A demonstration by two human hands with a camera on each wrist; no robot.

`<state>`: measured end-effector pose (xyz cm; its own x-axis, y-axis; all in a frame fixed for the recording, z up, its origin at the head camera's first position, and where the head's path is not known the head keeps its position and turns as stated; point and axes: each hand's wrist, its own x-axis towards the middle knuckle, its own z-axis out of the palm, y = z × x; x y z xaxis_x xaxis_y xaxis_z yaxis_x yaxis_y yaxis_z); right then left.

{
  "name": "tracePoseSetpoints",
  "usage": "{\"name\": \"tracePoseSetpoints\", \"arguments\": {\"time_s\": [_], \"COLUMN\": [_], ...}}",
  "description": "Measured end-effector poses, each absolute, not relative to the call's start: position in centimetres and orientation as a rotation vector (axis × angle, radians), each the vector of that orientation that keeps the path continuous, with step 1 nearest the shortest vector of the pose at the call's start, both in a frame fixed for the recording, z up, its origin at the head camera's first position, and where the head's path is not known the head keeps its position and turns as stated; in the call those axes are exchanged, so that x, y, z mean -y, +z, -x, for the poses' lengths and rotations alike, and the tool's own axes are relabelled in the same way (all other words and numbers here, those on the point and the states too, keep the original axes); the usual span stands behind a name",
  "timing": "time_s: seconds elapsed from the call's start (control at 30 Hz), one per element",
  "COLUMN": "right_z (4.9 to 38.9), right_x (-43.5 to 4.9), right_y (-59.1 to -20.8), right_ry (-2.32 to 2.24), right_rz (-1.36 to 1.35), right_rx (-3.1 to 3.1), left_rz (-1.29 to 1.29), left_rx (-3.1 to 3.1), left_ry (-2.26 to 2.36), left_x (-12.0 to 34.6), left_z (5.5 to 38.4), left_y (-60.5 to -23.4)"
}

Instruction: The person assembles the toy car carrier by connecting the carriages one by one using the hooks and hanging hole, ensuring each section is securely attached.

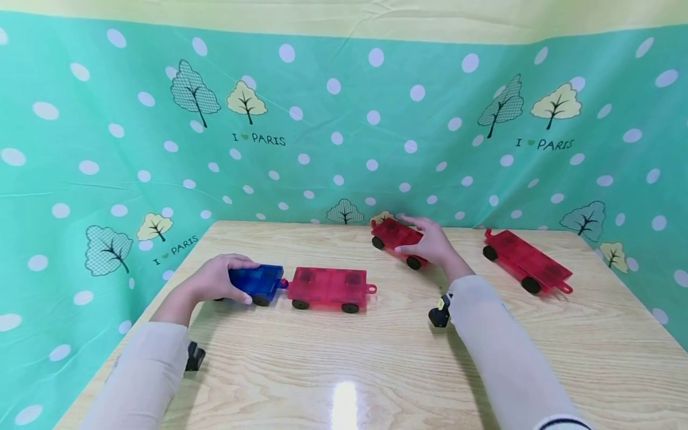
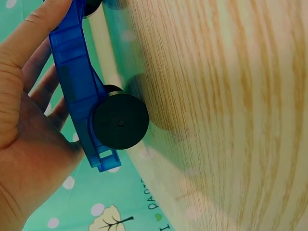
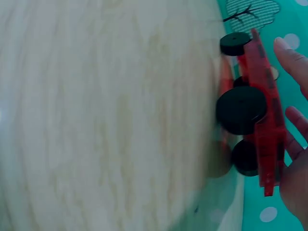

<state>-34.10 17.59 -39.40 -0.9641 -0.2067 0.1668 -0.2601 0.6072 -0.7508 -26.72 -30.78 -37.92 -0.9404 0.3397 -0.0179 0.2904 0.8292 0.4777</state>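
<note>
My left hand grips a blue toy train car, thumb on its near side and fingers over the far side. In the left wrist view the blue car's black wheel faces the camera. The blue car's right end meets a red toy train car with a ring at its right end. Farther back, my right hand spans a second red car from above. The right wrist view shows the fingers loosely extended, with a gap between a fingertip and this car.
A third red toy train car stands at an angle on the right of the wooden table. A green dotted cloth with printed trees hangs behind and beside the table. Each wrist carries a small black device.
</note>
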Motion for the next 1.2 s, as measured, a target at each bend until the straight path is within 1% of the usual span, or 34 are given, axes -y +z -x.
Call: {"name": "tracePoseSetpoints", "arguments": {"time_s": [0.23,0.63,1.2], "right_z": [34.5,33.9,32.5], "right_x": [-17.8,-18.1,-20.5], "right_y": [-40.1,-40.7,-40.6], "right_ry": [1.151,1.221,1.217], "right_rz": [-0.393,-0.300,-0.333], "right_rx": [2.844,2.811,2.776], "left_rz": [-0.497,-0.487,-0.479], "left_rx": [-2.904,-2.909,-2.900], "left_ry": [0.719,0.717,0.705], "left_x": [30.7,30.8,30.8], "left_z": [26.6,26.7,26.7], "left_y": [-37.7,-37.9,-37.8]}}
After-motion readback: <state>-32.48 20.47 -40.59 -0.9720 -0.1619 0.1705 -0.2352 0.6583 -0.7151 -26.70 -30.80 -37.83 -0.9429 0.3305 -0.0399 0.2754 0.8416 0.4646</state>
